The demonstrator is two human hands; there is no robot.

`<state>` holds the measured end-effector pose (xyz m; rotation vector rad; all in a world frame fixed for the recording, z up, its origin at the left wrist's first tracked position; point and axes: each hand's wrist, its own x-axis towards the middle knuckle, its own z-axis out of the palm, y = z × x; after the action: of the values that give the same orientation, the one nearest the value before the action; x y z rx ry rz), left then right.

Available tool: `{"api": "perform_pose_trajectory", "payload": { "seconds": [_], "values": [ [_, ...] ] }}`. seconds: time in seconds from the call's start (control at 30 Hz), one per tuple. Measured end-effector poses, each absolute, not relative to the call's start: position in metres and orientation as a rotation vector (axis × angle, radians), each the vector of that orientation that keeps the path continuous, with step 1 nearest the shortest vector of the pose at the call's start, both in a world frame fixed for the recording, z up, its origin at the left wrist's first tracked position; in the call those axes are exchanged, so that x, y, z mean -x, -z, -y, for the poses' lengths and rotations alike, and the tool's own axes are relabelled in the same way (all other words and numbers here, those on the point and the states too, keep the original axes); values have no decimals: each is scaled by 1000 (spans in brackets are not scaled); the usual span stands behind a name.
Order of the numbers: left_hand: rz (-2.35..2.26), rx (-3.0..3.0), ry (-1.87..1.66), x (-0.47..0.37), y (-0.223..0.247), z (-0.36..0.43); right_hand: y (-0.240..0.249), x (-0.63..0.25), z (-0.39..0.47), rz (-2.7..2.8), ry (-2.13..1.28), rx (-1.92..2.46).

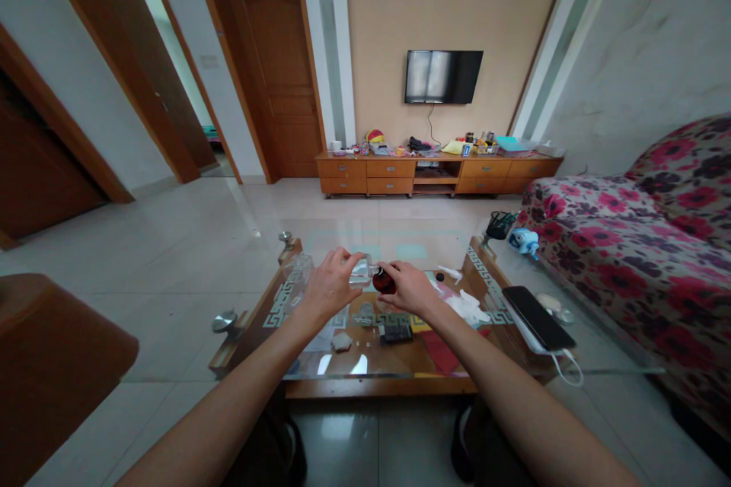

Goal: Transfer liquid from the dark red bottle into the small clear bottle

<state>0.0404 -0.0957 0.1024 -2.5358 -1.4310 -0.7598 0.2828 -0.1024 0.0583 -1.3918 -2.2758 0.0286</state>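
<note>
Over the glass coffee table, my left hand (pixel 331 281) is closed around a clear glass bottle (pixel 361 271) lying on its side in the air, neck to the right. My right hand (pixel 410 288) grips a small dark brown bottle (pixel 384 282). The necks of the two bottles come close together; whether they touch, I cannot tell. Right of my right hand lie a small black cap (pixel 439 277), a white nozzle-like piece (pixel 452 272) and crumpled white tissue (pixel 469 309). My fingers partly hide both bottles.
The glass coffee table (pixel 268 354) has a lower shelf with a dark box-like object (pixel 396 332) and a pale lump (pixel 341 342). A phone (pixel 540 317) with a white cable lies at the right. Beyond are a floral sofa (pixel 617 221) and a cluttered TV cabinet (pixel 391 167).
</note>
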Motion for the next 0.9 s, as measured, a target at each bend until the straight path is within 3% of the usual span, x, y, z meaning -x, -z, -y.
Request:
{"api": "perform_pose_trajectory", "payload": {
  "seconds": [0.9],
  "values": [
    [1334,2460,684,-44,-104,97,-55,-284,102,2223,-59,1422]
  ]
}}
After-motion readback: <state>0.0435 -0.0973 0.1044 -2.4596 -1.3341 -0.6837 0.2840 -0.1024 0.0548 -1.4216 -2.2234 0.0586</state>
